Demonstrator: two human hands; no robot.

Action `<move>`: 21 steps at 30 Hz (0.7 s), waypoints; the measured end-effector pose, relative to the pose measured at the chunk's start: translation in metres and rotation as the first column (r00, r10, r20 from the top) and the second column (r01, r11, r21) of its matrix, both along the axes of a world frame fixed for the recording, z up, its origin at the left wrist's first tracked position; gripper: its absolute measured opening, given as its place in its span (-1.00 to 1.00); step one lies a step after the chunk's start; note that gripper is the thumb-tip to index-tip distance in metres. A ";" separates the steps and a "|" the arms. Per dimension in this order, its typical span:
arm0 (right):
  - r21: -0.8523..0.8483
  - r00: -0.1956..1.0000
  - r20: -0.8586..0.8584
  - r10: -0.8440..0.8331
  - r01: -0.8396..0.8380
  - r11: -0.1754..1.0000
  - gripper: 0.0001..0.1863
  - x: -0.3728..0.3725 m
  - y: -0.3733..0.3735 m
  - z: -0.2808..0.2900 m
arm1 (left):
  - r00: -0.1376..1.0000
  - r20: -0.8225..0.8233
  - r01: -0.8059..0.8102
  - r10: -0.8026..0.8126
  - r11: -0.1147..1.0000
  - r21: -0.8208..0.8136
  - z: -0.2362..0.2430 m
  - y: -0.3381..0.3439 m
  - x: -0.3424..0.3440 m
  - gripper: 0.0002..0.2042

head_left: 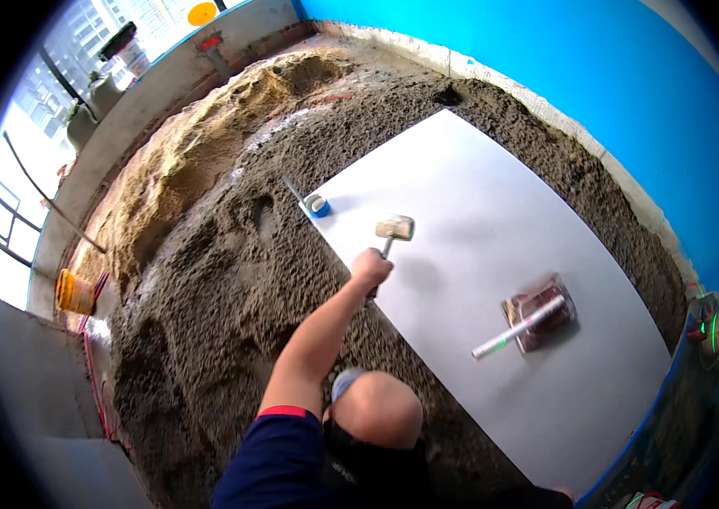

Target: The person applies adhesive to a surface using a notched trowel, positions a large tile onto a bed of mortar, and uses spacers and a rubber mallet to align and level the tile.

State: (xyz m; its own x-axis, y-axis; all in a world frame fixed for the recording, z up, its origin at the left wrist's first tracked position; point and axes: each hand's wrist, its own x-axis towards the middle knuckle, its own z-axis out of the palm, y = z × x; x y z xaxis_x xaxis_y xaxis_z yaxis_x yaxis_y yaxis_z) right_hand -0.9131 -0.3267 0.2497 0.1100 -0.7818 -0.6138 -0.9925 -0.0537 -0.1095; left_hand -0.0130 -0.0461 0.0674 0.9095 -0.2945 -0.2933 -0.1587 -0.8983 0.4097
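Nearest the viewer: a bent knee (pixel 376 409) and a dark blue sleeve with a red cuff (pixel 279 450). From that sleeve a bare forearm runs up and to the right, nearly straight, elbow low, wrist raised.

Which hand this is: the arm enters from the lower left of the picture, so I log it as the left hand (pixel 370 269), with some doubt. It is closed in a fist around the handle of a rubber mallet (pixel 393 229). The mallet head sits just above the fist, over the near edge of a large white tile (pixel 495 220); contact with the tile cannot be told. The other hand is not in view.

Progress, judged from the layout: the tile already lies flat on a bed of grey mortar (pixel 232 280), one long side near the blue wall (pixel 546 59). Seating it appears to be under way. Mortar to the left is rough and uncovered, so more floor seems left to lay.

On the tile, well apart from the mallet: a trowel (pixel 538 318) with a white tube (pixel 516 327) lying across it. At the tile's far left corner, a small blue tape measure (pixel 317 205).

Further off: a heap of brown sand (pixel 198 161), a yellow bucket (pixel 75 293), then windows (pixel 3 220).
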 end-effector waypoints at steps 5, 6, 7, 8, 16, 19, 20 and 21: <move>-0.171 0.991 -0.133 0.006 -0.028 0.985 -0.59 0.221 0.017 0.091 | 0.998 -0.054 0.033 -0.040 0.991 -0.127 -0.053 -0.082 0.070 -0.72; -0.195 0.954 -0.175 0.245 -0.278 0.941 -0.60 0.212 0.002 0.102 | 0.998 -0.053 0.010 -0.020 0.984 -0.180 -0.070 -0.115 0.078 -0.76; -0.220 0.858 -0.224 0.462 -0.507 0.834 -0.61 0.210 -0.010 0.109 | 0.998 -0.039 0.039 -0.049 0.974 -0.222 -0.084 -0.143 0.080 -0.77; -0.196 0.704 -0.269 0.657 -0.708 0.678 -0.63 0.227 -0.013 0.116 | 0.997 -0.023 0.063 -0.071 0.966 -0.249 -0.092 -0.162 0.082 -0.77; -0.276 0.936 -0.309 0.169 -0.259 0.926 -0.58 0.481 0.016 0.158 | 0.838 0.192 0.545 -0.510 0.796 -0.265 -0.112 -0.201 0.088 -0.58; -0.277 0.922 -0.358 0.148 -0.256 0.926 -0.57 0.489 0.014 0.162 | 0.874 0.411 0.342 -0.258 0.928 -0.146 -0.153 -0.124 0.191 -0.54; -0.316 0.905 -0.400 0.143 -0.283 0.905 -0.58 0.488 0.014 0.160 | 0.843 0.506 0.220 -0.182 0.975 -0.017 -0.162 -0.097 0.223 -0.44; -0.365 0.884 -0.449 0.128 -0.312 0.877 -0.59 0.485 0.018 0.158 | 0.868 0.473 0.196 -0.152 0.980 -0.045 -0.155 -0.080 0.248 -0.37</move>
State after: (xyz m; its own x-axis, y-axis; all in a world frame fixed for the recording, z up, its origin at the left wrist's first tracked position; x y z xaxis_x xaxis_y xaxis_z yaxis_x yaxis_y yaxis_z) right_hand -0.4284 -0.3092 0.4081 0.1283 -0.9557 -0.2649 -0.8990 -0.2249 0.3759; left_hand 0.2347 -0.1259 -0.0874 0.8658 -0.4650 0.1850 -0.5004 -0.8020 0.3261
